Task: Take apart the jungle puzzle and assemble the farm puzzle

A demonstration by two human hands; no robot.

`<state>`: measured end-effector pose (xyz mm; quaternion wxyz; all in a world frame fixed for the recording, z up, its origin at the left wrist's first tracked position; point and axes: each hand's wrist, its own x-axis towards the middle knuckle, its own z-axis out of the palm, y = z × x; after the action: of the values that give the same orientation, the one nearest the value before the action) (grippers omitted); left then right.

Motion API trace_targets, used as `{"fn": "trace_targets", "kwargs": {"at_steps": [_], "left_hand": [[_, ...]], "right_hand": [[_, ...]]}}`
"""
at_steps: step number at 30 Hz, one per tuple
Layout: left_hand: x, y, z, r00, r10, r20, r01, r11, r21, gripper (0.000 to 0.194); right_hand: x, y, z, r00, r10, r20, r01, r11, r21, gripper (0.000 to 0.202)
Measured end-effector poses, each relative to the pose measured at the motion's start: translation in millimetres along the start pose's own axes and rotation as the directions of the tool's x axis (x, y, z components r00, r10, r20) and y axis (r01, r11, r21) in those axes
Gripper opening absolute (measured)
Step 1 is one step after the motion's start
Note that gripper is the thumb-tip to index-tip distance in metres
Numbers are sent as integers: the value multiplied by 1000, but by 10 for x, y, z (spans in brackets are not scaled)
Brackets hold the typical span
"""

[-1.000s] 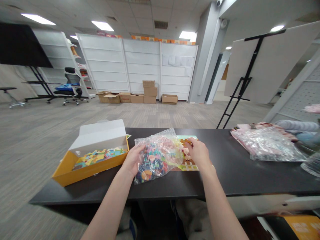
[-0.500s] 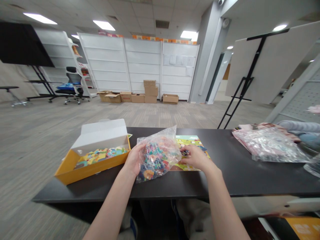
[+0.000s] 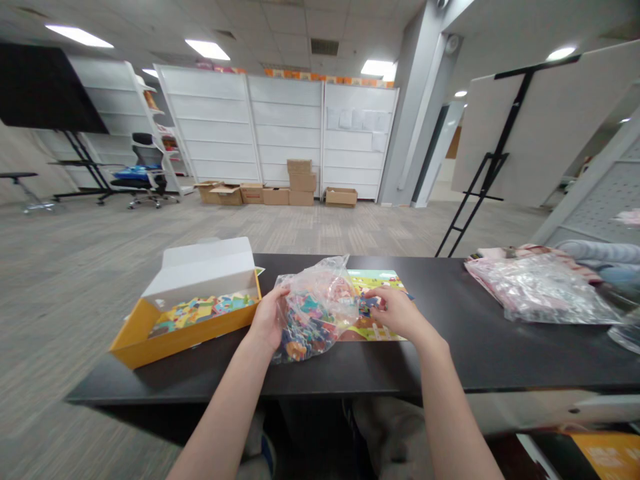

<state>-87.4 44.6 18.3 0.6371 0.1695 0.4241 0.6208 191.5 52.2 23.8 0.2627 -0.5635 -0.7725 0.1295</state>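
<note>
My left hand (image 3: 269,320) is closed on the left side of a clear plastic bag (image 3: 320,283) filled with many-coloured puzzle pieces (image 3: 303,330). The bag rests on the black table, its upper part crumpled. To the right of it, my right hand (image 3: 397,312) pinches a small dark blue puzzle piece (image 3: 369,305) between thumb and fingers. That hand is over a bright printed board (image 3: 377,332) with a green field and a white fence, partly covered by the bag and the hand.
An open yellow box (image 3: 187,345) with a white raised lid stands at the left, coloured printed pieces (image 3: 200,312) inside. On the right end of the black table (image 3: 445,363) lies a clear-wrapped pink package (image 3: 543,287). A black easel stand (image 3: 493,163) rises behind the table.
The bag's upper part has sagged lower and crumpled. My right hand has shifted slightly right over the board, and more of the dark blue piece shows. My left hand stays on the bag.
</note>
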Motion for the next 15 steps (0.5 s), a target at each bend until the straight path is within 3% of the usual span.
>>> {"fn": "trace_targets", "kwargs": {"at_steps": [3, 7, 15], "left_hand": [[-16, -10, 27, 1000, -6, 13, 6, 1000, 29, 26], [-30, -30, 64, 998, 2, 68, -6, 999, 48, 22], [-33, -83, 84, 971, 165, 172, -185, 976, 112, 26]], "right_hand": [[-48, -132, -121, 997, -11, -79, 34, 954, 298, 21], [-48, -360, -34, 984, -170, 51, 104, 788, 607, 25], [75, -579, 318, 947, -308, 89, 210, 805, 555, 40]]}}
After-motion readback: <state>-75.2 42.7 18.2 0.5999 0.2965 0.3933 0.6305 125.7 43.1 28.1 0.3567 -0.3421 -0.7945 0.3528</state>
